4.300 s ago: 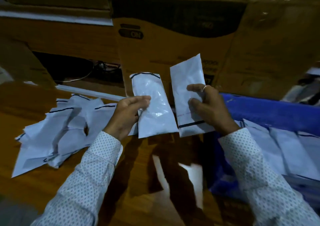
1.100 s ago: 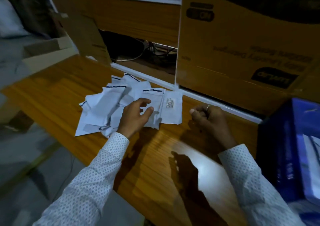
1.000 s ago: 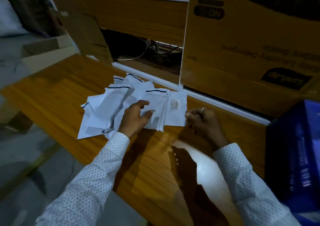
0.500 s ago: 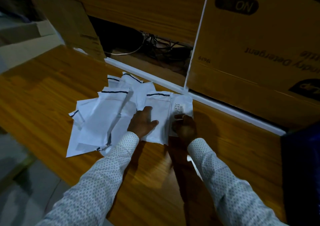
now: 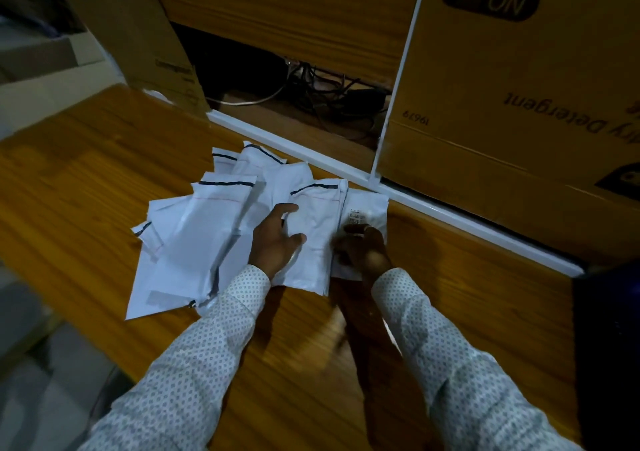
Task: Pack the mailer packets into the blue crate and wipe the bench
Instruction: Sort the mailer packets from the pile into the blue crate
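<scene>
A pile of white mailer packets (image 5: 221,229) is being pressed by the left hand (image 5: 275,242), fingers spread, long axes running away from the hands. A labelled packet (image 5: 367,210) is being pinched by the right hand (image 5: 363,249). All are lying on the wooden bench (image 5: 104,180); cardboard boxes (image 5: 512,80) are standing beyond.

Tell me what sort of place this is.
Probably a small packing or stockroom area: white mailer packets heaped on a wooden bench, with printed cardboard cartons stacked behind, one marked "Detergent".
</scene>
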A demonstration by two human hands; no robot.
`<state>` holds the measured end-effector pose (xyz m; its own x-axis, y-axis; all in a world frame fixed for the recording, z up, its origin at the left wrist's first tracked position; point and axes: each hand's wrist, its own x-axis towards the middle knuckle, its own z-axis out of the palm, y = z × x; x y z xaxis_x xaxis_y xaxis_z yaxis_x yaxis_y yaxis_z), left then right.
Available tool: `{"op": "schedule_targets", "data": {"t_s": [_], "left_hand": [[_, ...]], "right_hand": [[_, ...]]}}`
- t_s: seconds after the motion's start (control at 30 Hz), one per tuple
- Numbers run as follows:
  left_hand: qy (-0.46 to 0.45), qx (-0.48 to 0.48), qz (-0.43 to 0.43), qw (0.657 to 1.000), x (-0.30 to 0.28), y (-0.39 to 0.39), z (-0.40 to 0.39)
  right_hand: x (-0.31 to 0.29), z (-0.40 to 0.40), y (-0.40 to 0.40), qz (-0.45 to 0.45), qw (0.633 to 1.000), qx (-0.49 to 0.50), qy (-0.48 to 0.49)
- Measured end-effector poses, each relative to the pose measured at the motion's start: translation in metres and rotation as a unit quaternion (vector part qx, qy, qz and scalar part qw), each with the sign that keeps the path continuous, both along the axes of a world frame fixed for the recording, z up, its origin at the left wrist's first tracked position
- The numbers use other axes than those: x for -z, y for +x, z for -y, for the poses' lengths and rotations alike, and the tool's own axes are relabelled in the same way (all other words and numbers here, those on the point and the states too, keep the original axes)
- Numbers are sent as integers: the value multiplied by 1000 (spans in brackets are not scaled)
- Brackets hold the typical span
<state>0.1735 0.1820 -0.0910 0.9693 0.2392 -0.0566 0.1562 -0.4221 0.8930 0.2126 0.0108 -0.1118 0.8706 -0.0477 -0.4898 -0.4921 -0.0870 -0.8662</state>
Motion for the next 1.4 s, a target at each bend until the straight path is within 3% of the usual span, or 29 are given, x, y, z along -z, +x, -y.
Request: {"op": "schedule_targets", "data": {"t_s": [0.13, 0.27, 0.37, 0.43, 0.53, 0.93, 1.07, 1.2, 1.4], "left_hand": [[-55, -7, 28, 998, -9, -7, -3], [-86, -6, 26, 996, -20, -9, -9], [-230, 4, -31, 973, -31, -13, -11], [-312, 21, -57, 948, -40, -18, -10], [-363, 39, -57, 929, -53, -25, -6], [-328, 118, -11, 937, -121, -61, 78], [-348, 161, -1, 924, -143, -76, 136], [-306, 209, 45, 928, -168, -95, 206], [-299, 283, 48, 910, -191, -128, 320]], "right_hand": [[-4, -2, -6, 16, 999, 20, 22], [-12, 8, -22, 117, 993, -12, 2], [-22, 20, -30, 222, 973, -29, -54], [-35, 28, -33, 223, 971, -25, -76], [-50, 47, -42, 212, 973, -25, -85], [-126, 152, -94, 310, 946, 71, -58], [-153, 202, -120, 315, 940, 122, -50], [-177, 265, -157, 340, 930, 136, -27], [-203, 380, -209, 332, 925, 176, -57]]}}
